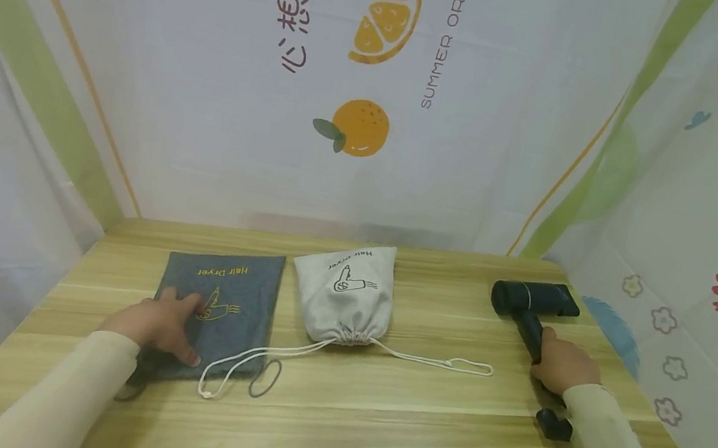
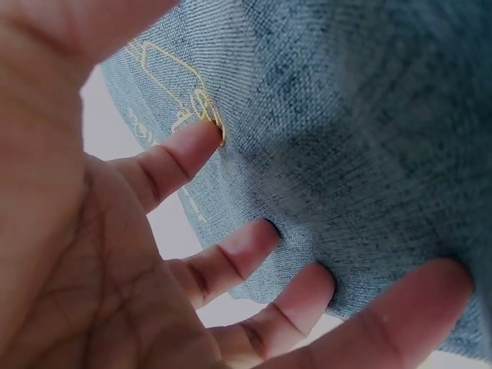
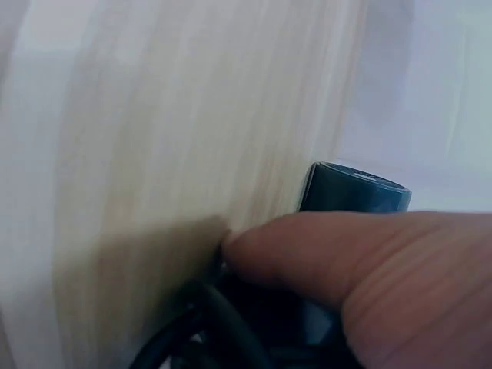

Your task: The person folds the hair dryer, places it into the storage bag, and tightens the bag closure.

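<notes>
A flat dark grey pouch [image 1: 243, 326] with yellow "Hair Dryer" print lies on the left of the table. My left hand [image 1: 158, 326] rests on its left part, fingers spread. In the left wrist view the fingertips touch the pouch's cloth [image 2: 346, 154]. At the right, a black hair dryer [image 1: 536, 298] lies with its head away from me. My right hand [image 1: 566, 366] grips its handle, the thumb [image 3: 300, 250] along it in the right wrist view. Black cord loops [image 3: 231, 327] show beneath the thumb; the other right fingers are hidden there.
A pale grey drawstring pouch [image 1: 350, 295], also printed "Hair Dryer", sits mid-table. Its white strings [image 1: 426, 359] spread to both sides, one crossing the dark pouch. A black cord end [image 1: 553, 425] lies by the right wrist. Printed curtains [image 1: 209, 121] hang behind and beside the wooden table [image 1: 358, 436].
</notes>
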`<control>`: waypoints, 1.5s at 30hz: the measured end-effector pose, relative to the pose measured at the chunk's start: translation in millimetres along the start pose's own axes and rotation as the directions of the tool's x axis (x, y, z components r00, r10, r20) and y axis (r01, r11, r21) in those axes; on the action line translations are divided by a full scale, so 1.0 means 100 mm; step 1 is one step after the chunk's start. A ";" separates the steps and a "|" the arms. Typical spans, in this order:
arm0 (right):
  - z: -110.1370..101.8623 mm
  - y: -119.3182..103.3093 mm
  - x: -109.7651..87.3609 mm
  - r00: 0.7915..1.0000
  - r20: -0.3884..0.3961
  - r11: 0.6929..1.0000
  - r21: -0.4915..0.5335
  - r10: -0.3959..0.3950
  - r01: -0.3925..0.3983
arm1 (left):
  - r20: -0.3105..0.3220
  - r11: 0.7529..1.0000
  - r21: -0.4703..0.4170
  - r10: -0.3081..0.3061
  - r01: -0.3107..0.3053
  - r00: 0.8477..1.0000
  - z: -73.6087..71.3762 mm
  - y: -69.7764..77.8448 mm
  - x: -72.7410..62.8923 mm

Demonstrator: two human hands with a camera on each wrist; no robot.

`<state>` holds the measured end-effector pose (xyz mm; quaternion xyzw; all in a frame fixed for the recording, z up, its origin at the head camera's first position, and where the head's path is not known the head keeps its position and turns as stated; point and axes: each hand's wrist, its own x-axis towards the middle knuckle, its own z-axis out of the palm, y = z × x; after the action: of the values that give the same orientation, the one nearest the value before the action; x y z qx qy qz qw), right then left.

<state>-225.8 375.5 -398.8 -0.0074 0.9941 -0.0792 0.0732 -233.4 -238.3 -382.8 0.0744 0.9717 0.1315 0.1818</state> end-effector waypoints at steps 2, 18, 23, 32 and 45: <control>0.00 0.01 0.01 1.000 0.000 1.000 0.012 0.001 -0.001 | -0.001 1.000 -0.001 -0.002 0.002 1.000 0.00 0.00 0.00; 0.05 0.12 -0.01 0.998 -0.059 0.991 0.132 0.024 -0.016 | -0.015 1.000 0.004 -0.007 0.007 1.000 0.00 -0.01 0.00; 0.02 0.08 0.00 0.995 -0.091 0.992 0.117 0.048 -0.037 | -0.014 1.000 0.004 -0.008 0.008 1.000 0.00 0.00 -0.01; -0.04 0.04 -0.02 0.991 -0.104 0.992 0.104 0.087 -0.076 | -0.015 1.000 0.016 -0.013 0.013 1.000 0.02 0.00 0.00; 0.04 0.10 -0.02 0.980 -0.166 0.993 0.075 0.107 -0.096 | -0.009 1.000 0.008 -0.022 0.022 1.000 0.00 -0.01 -0.01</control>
<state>-223.8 384.6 -403.6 0.0526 0.9926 -0.1089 -0.0074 -232.5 -239.0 -382.9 0.0638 0.9738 0.1258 0.1784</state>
